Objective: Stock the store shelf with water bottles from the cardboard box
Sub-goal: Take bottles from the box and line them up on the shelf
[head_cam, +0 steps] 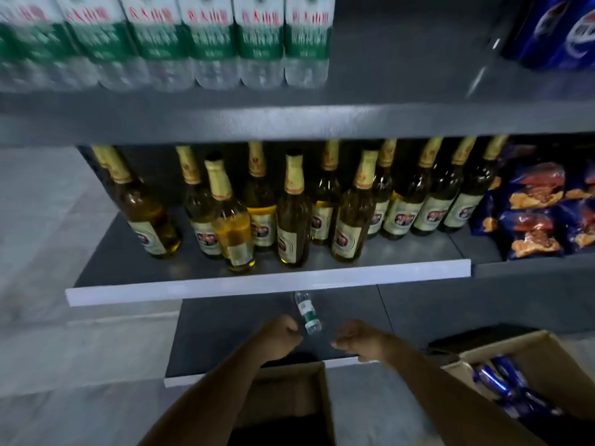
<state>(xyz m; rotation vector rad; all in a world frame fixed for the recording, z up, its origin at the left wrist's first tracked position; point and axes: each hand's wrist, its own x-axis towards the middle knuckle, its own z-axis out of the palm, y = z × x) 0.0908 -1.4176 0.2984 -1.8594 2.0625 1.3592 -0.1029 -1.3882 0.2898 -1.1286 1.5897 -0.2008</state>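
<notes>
A small clear water bottle (308,313) with a green label stands tilted on the dark lowest shelf (225,333), its top hidden under the middle shelf's white edge. My left hand (280,338) has its fingers curled against the bottle's lower end. My right hand (357,341) hovers just right of the bottle with loosely curled fingers, apart from it and holding nothing. Below my forearms sits the open cardboard box (317,400), its inside dark. Several green-labelled water bottles (206,40) line the top shelf.
Several amber beer bottles (293,214) crowd the middle shelf (267,284). Blue snack bags (541,210) lie to their right and a blue soda pack (560,30) sits at the top right. A second cardboard box (547,355) holding blue cans (502,381) stands at the lower right.
</notes>
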